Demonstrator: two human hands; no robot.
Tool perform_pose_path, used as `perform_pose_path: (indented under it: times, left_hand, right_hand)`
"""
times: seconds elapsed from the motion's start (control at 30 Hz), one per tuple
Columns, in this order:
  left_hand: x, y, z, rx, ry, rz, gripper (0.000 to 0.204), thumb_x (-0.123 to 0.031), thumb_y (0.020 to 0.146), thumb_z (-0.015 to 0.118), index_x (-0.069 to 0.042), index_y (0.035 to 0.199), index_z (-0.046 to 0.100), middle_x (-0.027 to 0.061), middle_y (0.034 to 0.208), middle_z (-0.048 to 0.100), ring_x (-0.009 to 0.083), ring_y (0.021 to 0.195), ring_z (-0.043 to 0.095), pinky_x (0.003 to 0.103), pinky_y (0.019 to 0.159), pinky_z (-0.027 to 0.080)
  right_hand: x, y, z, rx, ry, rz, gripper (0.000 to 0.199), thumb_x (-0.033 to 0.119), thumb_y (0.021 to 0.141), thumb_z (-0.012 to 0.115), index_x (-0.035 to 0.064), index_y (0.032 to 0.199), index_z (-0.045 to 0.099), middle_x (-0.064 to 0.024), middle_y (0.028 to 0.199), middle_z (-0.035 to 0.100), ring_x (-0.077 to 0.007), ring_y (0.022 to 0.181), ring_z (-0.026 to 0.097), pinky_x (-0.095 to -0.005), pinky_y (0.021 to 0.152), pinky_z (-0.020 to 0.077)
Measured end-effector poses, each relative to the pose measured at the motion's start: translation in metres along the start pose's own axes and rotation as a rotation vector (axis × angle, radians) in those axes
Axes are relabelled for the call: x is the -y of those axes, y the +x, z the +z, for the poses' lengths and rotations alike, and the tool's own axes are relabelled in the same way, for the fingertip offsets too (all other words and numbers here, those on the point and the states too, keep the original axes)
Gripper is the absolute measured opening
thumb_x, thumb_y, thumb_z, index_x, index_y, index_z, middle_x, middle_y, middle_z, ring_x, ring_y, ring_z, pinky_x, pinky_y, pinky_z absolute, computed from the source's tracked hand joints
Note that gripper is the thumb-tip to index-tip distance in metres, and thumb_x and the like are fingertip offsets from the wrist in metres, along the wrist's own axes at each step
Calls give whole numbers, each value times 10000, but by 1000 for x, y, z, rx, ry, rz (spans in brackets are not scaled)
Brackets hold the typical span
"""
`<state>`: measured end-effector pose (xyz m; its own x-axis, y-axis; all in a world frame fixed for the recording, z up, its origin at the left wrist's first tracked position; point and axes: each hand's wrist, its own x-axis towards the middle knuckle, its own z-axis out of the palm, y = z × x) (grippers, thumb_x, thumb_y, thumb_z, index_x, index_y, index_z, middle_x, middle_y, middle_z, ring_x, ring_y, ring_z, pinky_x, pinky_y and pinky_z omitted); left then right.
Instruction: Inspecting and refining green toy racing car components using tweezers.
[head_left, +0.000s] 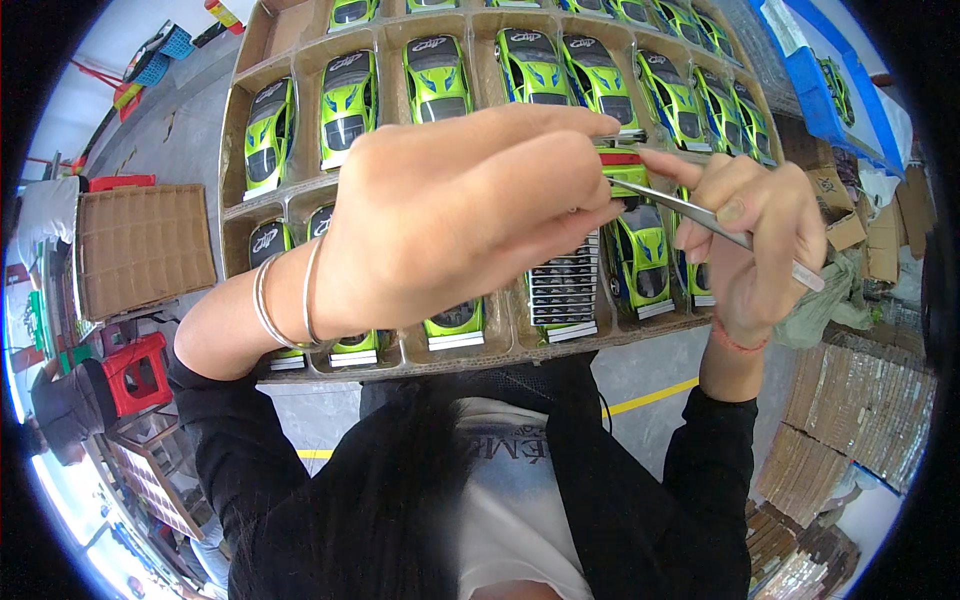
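Over the right-hand part of the compartmented tray (pixel 410 370), the right hand (pixel 760 220) has its fingers closed on metal tweezers (pixel 690 210), the tip pointing left to the red-marked end of a green toy car (pixel 622 159). The left hand (pixel 450 210) appears clasped around that car, its bulk hiding most of it; whether the tip touches the car or pinches anything cannot be told.

The likeliest trouble seems a slip: a pointed tip so near bare fingers and glossy paint could scratch the finish or prick the left hand if either wavers. A loose clasp might let the car drop onto the parked cars (pixel 348 130) below. Nearer, under the hands, a sheet of black strips (pixel 564 288) lies over one of these; a wrist brushing it could push it askew.
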<state>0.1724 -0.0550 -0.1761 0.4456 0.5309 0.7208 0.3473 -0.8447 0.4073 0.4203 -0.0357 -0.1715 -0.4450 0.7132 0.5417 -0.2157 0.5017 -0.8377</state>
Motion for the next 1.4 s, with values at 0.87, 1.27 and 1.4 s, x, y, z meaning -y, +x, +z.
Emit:
perform_pose_path:
  times: [0.87,1.27,1.4]
  left_hand:
    - [189,-68,-157,-202,259,-411,417,-20,820,722,-113,1224,675,61,1103,726,162,1013,696,296,880,535]
    - [195,-4,-133,604,671,3,388,-41,854,658,-109,1236,639,80,1337,601,323,1163,608,403,1000,498]
    - [141,19,-102,465,659,-118,281,8,817,625,-27,1084,707,168,1289,623,303,1030,688,375,835,570]
  right_hand:
    - [-18,4,20,-197,-16,512,248,224,960,643,13,832,628,-48,659,629,-76,560,574,-208,509,436]
    - [-25,-7,8,-178,3,558,286,239,977,612,-13,845,647,-65,668,628,-105,566,582,-227,526,455]
    - [-27,-16,-6,-206,-20,562,294,238,977,611,-17,838,647,-70,677,634,-102,568,581,-227,525,456]
